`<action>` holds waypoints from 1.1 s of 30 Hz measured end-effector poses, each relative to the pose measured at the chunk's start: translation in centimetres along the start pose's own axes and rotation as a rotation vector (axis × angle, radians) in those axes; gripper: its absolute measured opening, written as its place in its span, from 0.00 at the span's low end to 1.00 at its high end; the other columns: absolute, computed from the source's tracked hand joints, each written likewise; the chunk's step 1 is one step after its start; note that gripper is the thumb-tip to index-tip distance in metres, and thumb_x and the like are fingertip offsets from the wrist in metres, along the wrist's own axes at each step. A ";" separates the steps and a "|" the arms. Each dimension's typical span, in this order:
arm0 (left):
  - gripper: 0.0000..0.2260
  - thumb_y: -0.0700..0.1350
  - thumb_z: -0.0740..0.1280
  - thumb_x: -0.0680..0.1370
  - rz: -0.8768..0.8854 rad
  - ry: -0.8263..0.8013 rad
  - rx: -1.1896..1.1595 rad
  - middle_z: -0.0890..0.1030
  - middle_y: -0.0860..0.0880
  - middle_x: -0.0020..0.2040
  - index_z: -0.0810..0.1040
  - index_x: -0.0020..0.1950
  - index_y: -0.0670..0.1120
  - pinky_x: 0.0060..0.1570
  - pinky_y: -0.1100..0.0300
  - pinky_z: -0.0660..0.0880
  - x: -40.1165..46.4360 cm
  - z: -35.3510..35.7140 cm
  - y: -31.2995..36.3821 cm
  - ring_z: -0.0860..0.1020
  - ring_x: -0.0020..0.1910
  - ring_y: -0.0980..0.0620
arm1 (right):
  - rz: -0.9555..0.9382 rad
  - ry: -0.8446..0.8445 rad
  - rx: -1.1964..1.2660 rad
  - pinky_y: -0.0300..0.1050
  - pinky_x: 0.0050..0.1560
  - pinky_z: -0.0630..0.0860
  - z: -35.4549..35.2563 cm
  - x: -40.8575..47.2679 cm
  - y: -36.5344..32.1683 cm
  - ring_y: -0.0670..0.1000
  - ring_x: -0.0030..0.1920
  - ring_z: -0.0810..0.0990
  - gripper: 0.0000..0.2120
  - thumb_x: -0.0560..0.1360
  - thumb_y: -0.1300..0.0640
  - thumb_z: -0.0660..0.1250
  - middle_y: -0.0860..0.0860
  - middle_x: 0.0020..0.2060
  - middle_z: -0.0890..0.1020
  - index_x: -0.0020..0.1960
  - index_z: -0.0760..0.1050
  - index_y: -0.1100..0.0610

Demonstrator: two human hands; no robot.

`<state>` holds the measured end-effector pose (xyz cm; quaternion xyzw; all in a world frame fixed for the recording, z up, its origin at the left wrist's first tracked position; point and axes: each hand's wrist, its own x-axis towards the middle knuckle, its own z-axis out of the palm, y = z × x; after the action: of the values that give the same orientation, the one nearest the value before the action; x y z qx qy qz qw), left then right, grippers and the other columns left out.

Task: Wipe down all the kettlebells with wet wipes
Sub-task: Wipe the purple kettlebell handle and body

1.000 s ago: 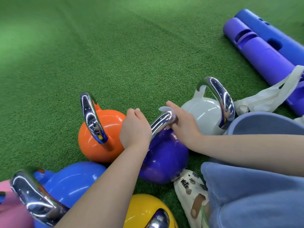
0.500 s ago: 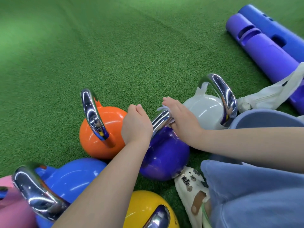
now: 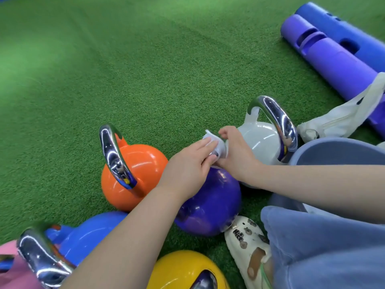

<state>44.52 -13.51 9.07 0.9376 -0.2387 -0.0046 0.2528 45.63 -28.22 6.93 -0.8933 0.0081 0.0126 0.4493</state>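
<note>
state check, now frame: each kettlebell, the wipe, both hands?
purple kettlebell: upright, handle wrapped in the wipe
wet wipe: bunched on that handle, between both hands
left hand: fingers straight, pressing on the wipe
right hand: curled round the wipe and handle
orange kettlebell: upright, untouched
white kettlebell: upright, untouched
blue kettlebell: partly hidden by the left arm
yellow kettlebell: cut off by the frame edge

Six round kettlebells sat close together on the grass: orange (image 3: 133, 174), purple (image 3: 210, 207), white (image 3: 262, 142), blue (image 3: 87, 234), yellow (image 3: 183, 270) and pink (image 3: 12, 276). They had shiny silver handles. A small white wipe (image 3: 216, 146) was wrapped on the purple one's handle.
</note>
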 end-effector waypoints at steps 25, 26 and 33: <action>0.19 0.51 0.53 0.77 0.093 0.104 0.067 0.79 0.47 0.60 0.79 0.57 0.48 0.52 0.49 0.77 0.0 0.3 -0.2 0.78 0.55 0.43 | 0.799 -0.238 0.807 0.43 0.34 0.71 -3.9 -1.5 -3.7 0.51 0.32 0.72 0.16 0.79 0.51 0.54 0.54 0.33 0.72 0.41 0.70 0.61; 0.19 0.51 0.53 0.77 0.109 0.106 0.071 0.79 0.47 0.60 0.80 0.57 0.47 0.52 0.49 0.76 0.1 0.3 -0.2 0.78 0.54 0.43 | 0.841 -0.348 0.814 0.44 0.40 0.74 -3.6 -1.4 -3.7 0.53 0.37 0.75 0.19 0.80 0.48 0.54 0.57 0.37 0.74 0.44 0.72 0.63; 0.17 0.50 0.56 0.76 0.206 0.176 -0.010 0.80 0.49 0.56 0.80 0.57 0.47 0.56 0.59 0.68 0.2 0.3 -0.4 0.75 0.53 0.49 | 0.854 -0.391 1.045 0.46 0.36 0.80 -1.3 1.2 -3.3 0.52 0.28 0.78 0.20 0.83 0.50 0.50 0.56 0.27 0.77 0.42 0.72 0.62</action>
<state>44.85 -13.48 8.64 0.9035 -0.3107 0.1027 0.2766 46.91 -27.31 10.34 -0.4603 0.2821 0.3427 0.7688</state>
